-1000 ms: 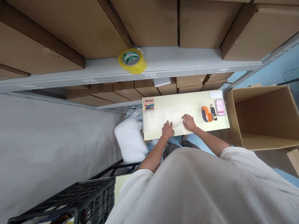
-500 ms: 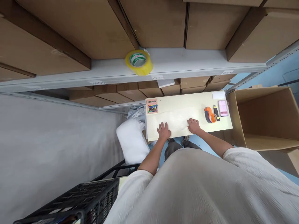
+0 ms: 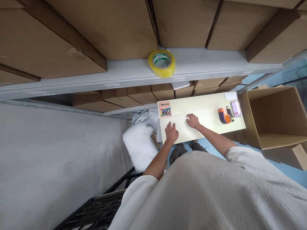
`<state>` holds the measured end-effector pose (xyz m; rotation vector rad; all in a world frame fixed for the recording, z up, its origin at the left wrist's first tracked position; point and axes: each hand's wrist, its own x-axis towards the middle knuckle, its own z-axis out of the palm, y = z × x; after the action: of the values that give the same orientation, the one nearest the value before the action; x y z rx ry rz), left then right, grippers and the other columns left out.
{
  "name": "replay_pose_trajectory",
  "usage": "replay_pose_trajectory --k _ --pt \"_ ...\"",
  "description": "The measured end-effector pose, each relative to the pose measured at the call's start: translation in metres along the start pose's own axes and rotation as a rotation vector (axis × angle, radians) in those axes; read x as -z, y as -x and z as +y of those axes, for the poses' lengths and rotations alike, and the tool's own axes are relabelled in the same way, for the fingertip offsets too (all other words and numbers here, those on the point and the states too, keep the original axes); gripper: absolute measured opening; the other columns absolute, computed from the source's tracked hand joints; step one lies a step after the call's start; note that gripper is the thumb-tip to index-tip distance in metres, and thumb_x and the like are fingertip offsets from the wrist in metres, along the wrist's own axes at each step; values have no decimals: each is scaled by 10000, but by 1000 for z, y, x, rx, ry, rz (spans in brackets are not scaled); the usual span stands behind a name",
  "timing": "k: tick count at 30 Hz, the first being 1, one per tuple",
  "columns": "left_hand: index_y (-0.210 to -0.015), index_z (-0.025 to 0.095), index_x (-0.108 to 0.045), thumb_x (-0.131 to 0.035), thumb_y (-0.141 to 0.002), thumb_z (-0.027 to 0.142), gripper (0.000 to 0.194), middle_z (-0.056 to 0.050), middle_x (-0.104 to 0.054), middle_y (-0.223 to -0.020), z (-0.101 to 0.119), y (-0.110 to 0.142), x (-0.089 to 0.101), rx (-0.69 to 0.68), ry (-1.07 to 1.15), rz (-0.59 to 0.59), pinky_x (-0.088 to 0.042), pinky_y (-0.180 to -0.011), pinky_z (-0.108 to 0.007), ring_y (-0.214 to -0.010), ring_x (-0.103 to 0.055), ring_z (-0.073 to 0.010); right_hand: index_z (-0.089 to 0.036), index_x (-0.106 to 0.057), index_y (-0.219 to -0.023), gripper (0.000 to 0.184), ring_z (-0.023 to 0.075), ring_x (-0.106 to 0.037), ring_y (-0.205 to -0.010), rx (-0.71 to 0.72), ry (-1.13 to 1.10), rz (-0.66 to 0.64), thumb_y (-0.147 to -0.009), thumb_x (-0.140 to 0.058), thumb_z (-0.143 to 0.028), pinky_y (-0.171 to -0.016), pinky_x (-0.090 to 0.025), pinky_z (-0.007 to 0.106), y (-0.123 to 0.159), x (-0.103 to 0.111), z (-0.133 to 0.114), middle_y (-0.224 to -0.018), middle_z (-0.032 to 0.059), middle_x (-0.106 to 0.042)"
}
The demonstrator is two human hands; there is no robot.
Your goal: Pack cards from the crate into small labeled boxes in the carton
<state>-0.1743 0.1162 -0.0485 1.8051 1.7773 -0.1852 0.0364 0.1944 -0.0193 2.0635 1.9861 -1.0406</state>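
Observation:
A thin white sheet (image 3: 178, 124) lies flat on the left part of the pale table (image 3: 208, 102). My left hand (image 3: 171, 132) rests on its near left part, fingers spread. At the sheet's right side, my right hand (image 3: 193, 121) lies with fingers apart, the fingertips touching near its far right corner. Just beyond the sheet's far left corner is a small pink card with a colourful picture (image 3: 165, 109). Toward the table's right end sit an orange tape dispenser (image 3: 224, 116), a black and yellow cutter (image 3: 229, 111) and a purple blurred item (image 3: 236, 109).
A yellow tape roll (image 3: 162, 64) sits on the grey shelf (image 3: 203, 60) before cardboard boxes (image 3: 182, 24). An open carton (image 3: 275, 115) stands right of the table. White padded material (image 3: 139, 145) is at the left, and a black crate (image 3: 93, 207) is lower left.
My right hand has moved left and slightly away from me, and the sheet's right edge now lies further left. My left hand stays on the sheet. The view has shifted a little.

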Motion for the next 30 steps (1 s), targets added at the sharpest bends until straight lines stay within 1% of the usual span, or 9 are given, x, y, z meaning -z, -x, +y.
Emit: replay_pose_trajectory --k 3,5,9,13,15,17,22,26,30 --pt "-1765 163 -311 -555 -998 265 812 -180 -195 -1877 -21 -7 6 -3 -2 32 -307 -1358 -571 -1710 -251 -385 -203 -642 -1476 430 265 -670 -1285 -39 -164 -13 -1076 -512 -290 -1106 -536 389 -27 -18 -43 -1498 137 -656" --pt "-1783 172 -279 -569 -998 283 844 -171 -169 -1886 -32 -12 6 -10 -2 15 -317 -1352 -559 -1707 -261 -387 -202 -653 -1450 405 247 -676 -1274 -41 -210 -15 -1072 -534 -287 -1085 -549 358 -42 -29 -67 -1473 127 -669" --pt "-1801 193 -253 -598 -986 313 893 -153 -179 -1888 -45 -15 2 -79 -11 -71 -293 -1361 -553 -1725 -221 -389 -204 -638 -1441 396 301 -640 -1335 -89 -174 -38 -1069 -568 -322 -1092 -545 428 -66 -45 -105 -1501 158 -637" --pt "-1794 178 -279 -620 -963 293 906 -159 -152 -1891 -51 -13 -4 -127 -20 -76 -269 -1371 -548 -1735 -198 -391 -172 -617 -1421 424 363 -575 -1415 -217 -127 -34 -1057 -613 -389 -1139 -502 511 -81 -53 -130 -1516 212 -606" --pt "-1785 170 -306 -619 -962 280 888 -164 -150 -1890 -54 -12 -5 -142 -21 -70 -284 -1365 -544 -1732 -210 -389 -164 -594 -1438 514 386 -552 -1432 -305 -143 -1 -1036 -654 -479 -1139 -496 539 -86 -58 -139 -1527 237 -588" --pt "-1787 177 -299 -630 -954 275 902 -162 -160 -1889 -56 -12 -6 -155 -22 -70 -290 -1361 -553 -1732 -209 -391 -160 -578 -1452 597 403 -535 -1438 -357 -147 38 -1001 -697 -533 -1138 -489 561 -90 -64 -145 -1537 258 -573" --pt "-1791 167 -275 -658 -921 265 955 -170 -104 -1895 -59 -14 -8 -174 -10 -90 -285 -1363 -574 -1733 -185 -418 -154 -576 -1444 538 406 -544 -1426 -412 -135 77 -976 -712 -384 -1158 -445 589 -98 -75 -153 -1515 275 -593" --pt "-1810 185 -203 -666 -897 258 1026 -159 -98 -1896 -60 -14 -9 -190 -7 -94 -275 -1366 -602 -1733 -174 -431 -186 -566 -1421 559 428 -536 -1432 -469 -179 78 -926 -760 -358 -1161 -405 615 -103 -75 -155 -1511 271 -612" --pt "-1814 189 -192 -666 -894 247 1037 -155 -115 -1896 -61 -13 -9 -196 -16 -92 -272 -1367 -589 -1734 -183 -421 -192 -531 -1407 464 390 -583 -1379 -420 -185 55 -969 -672 -255 -1156 -362 566 -99 -71 -155 -1348 215 -724"
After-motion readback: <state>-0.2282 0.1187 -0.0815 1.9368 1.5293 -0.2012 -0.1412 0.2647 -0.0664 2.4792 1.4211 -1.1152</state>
